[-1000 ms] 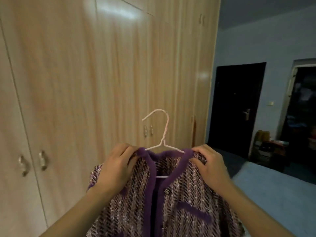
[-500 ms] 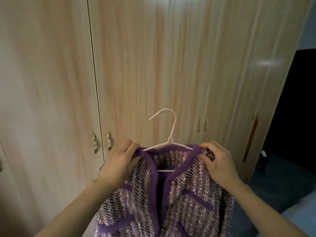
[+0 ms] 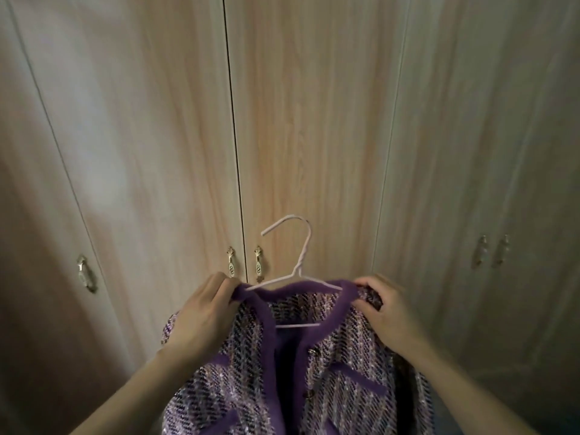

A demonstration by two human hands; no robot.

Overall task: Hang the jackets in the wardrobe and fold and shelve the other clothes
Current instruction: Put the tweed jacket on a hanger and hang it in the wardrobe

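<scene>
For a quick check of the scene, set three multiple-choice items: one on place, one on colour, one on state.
1. The hanger's hook rises in front of:
A. the wardrobe doors
B. a window
C. a mirror

2. The jacket's collar trim is:
A. green
B. purple
C. white

3. The wardrobe doors are:
A. wide open
B. removed
C. closed

Answers:
1 A: wood-grain panels and handles stand behind the hook.
2 B: a purple band edges the tweed jacket held by the left hand and right hand.
3 C: the panels meet at thin seams.
</scene>
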